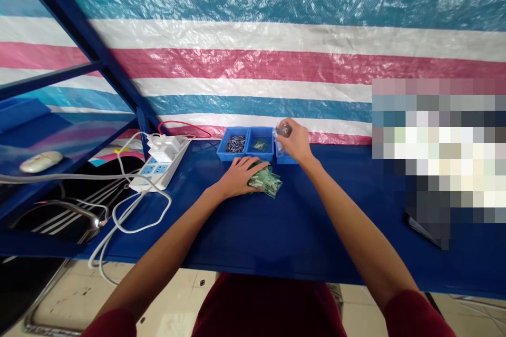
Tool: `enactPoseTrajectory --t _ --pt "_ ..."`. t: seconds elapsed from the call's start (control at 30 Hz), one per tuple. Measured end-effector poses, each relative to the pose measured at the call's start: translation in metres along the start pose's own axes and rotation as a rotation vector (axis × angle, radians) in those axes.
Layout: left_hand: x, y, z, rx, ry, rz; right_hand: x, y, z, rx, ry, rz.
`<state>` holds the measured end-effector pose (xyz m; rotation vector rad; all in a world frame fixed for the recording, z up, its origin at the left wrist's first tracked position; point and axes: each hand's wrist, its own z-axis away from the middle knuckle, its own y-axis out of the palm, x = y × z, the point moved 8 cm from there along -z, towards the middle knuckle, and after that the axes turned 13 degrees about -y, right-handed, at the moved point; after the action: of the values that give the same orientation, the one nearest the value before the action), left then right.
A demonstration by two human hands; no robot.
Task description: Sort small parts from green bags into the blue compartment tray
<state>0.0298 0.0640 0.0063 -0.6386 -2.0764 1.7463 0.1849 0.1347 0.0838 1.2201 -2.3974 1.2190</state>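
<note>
My left hand [240, 177] lies palm down on a clear bag of green circuit boards [267, 180], with its fingers over the bag's near side. My right hand [295, 140] is raised and pinches a small clear plastic bag [281, 139] with a dark lump [284, 129] at its top. Below that hand stands a blue plastic bin [285, 158], mostly hidden. To its left are a blue bin of metal pins [236, 143] and a blue bin of small green parts [260, 145].
A white power strip [158, 171] with plugged-in adapters and white cables [134, 216] lies left on the blue workbench [300, 237]. A mouse [41, 161] rests on a shelf at left. Behind stands a striped tarpaulin [253, 63]. A dark flat object [425, 229] lies right, partly pixelated.
</note>
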Motion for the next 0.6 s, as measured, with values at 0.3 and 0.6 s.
enactPoseTrajectory --t 0.3,0.6 --pt "0.018 0.000 0.000 0.049 -0.111 0.026 0.028 0.036 0.083 0.124 0.022 -0.192" --pt "0.031 -0.025 0.003 0.212 -0.131 0.235 0.016 0.055 0.109 0.227 0.054 -0.022"
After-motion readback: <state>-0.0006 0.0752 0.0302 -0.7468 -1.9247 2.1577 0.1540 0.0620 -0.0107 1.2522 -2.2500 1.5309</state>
